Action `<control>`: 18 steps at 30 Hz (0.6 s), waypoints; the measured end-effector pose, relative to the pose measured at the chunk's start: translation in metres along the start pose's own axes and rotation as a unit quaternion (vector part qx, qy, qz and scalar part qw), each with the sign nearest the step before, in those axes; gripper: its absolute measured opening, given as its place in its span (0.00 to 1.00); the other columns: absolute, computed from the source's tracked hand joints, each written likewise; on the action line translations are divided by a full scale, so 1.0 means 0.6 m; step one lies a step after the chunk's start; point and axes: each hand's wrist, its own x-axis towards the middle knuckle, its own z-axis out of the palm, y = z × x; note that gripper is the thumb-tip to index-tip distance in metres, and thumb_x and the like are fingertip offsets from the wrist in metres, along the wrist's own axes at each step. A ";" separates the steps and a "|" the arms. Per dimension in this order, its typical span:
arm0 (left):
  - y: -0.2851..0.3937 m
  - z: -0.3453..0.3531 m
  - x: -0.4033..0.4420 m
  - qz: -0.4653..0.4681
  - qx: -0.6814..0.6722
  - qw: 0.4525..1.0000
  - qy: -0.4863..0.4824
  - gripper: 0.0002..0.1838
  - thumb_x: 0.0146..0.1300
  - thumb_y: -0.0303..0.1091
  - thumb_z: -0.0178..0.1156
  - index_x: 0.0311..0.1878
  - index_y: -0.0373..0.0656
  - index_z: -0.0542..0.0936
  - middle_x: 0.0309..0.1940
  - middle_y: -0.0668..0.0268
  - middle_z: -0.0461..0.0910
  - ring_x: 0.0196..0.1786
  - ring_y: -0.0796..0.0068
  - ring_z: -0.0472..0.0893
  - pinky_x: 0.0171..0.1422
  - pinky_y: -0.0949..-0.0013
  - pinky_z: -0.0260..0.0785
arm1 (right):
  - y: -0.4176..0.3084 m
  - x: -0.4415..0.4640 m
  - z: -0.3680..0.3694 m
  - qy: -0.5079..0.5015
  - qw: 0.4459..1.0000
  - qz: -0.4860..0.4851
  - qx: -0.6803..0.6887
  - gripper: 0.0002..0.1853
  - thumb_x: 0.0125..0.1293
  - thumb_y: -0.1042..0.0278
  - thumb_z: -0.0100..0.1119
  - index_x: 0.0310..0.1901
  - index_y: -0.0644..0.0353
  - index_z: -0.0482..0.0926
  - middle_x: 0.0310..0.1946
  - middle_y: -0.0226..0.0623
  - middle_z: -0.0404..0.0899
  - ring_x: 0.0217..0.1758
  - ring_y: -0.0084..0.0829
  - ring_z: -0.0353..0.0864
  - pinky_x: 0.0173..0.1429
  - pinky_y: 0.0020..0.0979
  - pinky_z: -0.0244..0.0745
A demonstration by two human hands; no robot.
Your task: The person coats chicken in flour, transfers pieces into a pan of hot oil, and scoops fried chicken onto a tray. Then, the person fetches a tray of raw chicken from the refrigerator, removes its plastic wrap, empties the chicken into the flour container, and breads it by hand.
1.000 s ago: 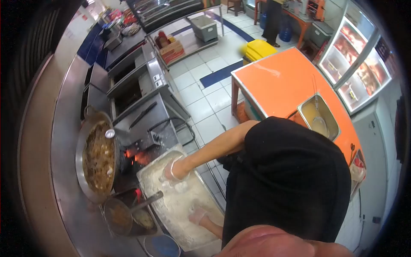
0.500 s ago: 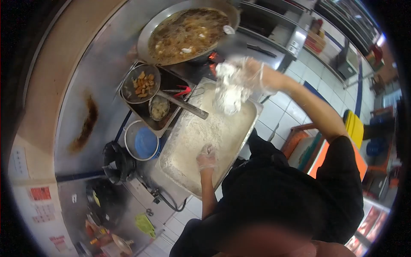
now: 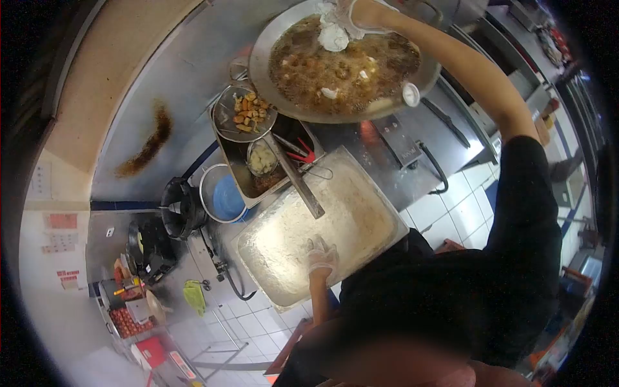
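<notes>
My right hand (image 3: 369, 15), in a clear plastic glove, reaches over the far side of a large wok (image 3: 271, 97) of bubbling brown oil. It grips a lumpy white flour-coated piece of food (image 3: 333, 37), which hangs low over the oil. The fingertips are partly cut off by the top edge. My left hand (image 3: 322, 257), gloved too, lies with its fingers spread on the flour in a wide metal tray (image 3: 380, 200). Several pale bits float in the oil.
A long-handled strainer (image 3: 225, 122) with browned fried pieces rests on a metal pan left of the wok, its handle (image 3: 300, 184) jutting over the tray. Red-handled tongs (image 3: 303, 155) lie in that pan. Nearby stand a blue basin (image 3: 227, 197) and, right of the wok, a knife (image 3: 448, 122).
My right hand has carried the floured piece from above the tray to over the wok. The left hand's fingers have spread out on the flour. The view has shifted.
</notes>
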 end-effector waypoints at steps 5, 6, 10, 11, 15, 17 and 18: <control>-0.005 -0.024 0.014 -0.017 0.067 0.992 -0.102 0.26 0.82 0.53 0.41 0.75 0.55 0.72 0.77 0.49 0.69 0.80 0.42 0.64 0.87 0.46 0.49 | 0.079 0.162 0.073 -0.076 0.993 0.008 -0.089 0.25 0.72 0.52 0.69 0.63 0.60 0.79 0.50 0.37 0.86 0.46 0.25 0.86 0.47 0.31 0.86; -0.008 -0.023 0.015 -0.021 0.061 0.992 -0.112 0.26 0.81 0.53 0.41 0.74 0.56 0.73 0.77 0.50 0.69 0.80 0.42 0.64 0.87 0.47 0.49 | 0.088 0.186 0.088 -0.089 0.991 0.010 -0.104 0.25 0.72 0.52 0.69 0.63 0.60 0.79 0.50 0.36 0.86 0.45 0.25 0.86 0.47 0.31 0.86; -0.029 0.014 0.018 -0.067 -0.050 0.994 -0.077 0.24 0.81 0.53 0.43 0.71 0.58 0.76 0.76 0.54 0.71 0.79 0.45 0.66 0.86 0.49 0.51 | 0.115 0.244 0.142 -0.131 0.981 0.016 -0.142 0.25 0.72 0.51 0.69 0.62 0.60 0.79 0.49 0.36 0.86 0.44 0.25 0.86 0.45 0.30 0.86; -0.045 0.047 0.022 -0.086 -0.099 0.990 -0.048 0.24 0.81 0.53 0.43 0.71 0.58 0.77 0.76 0.54 0.72 0.78 0.45 0.67 0.85 0.50 0.53 | 0.118 0.251 0.152 -0.140 0.978 0.020 -0.152 0.25 0.72 0.51 0.69 0.62 0.60 0.79 0.49 0.36 0.86 0.44 0.25 0.86 0.45 0.30 0.85; -0.062 0.094 0.002 -0.095 -0.135 0.986 -0.006 0.24 0.80 0.51 0.47 0.71 0.54 0.77 0.74 0.55 0.73 0.76 0.47 0.70 0.81 0.52 0.58 | 0.120 0.249 0.150 -0.145 0.976 0.022 -0.161 0.25 0.72 0.50 0.69 0.61 0.59 0.80 0.48 0.35 0.86 0.42 0.25 0.86 0.44 0.30 0.85; -0.013 -0.042 0.003 0.007 0.089 0.993 -0.076 0.24 0.79 0.49 0.51 0.71 0.49 0.77 0.73 0.54 0.75 0.75 0.48 0.72 0.79 0.53 0.61 | 0.109 0.228 0.133 -0.133 0.979 0.018 -0.155 0.25 0.72 0.49 0.69 0.61 0.59 0.80 0.48 0.35 0.86 0.42 0.24 0.86 0.43 0.30 0.85; 0.000 -0.072 0.004 -0.052 -0.057 0.996 -0.036 0.25 0.78 0.48 0.53 0.71 0.46 0.76 0.72 0.54 0.75 0.74 0.48 0.72 0.78 0.54 0.63 | 0.097 0.216 0.119 -0.118 0.981 0.014 -0.154 0.25 0.72 0.49 0.69 0.60 0.59 0.80 0.47 0.35 0.86 0.41 0.24 0.86 0.43 0.30 0.85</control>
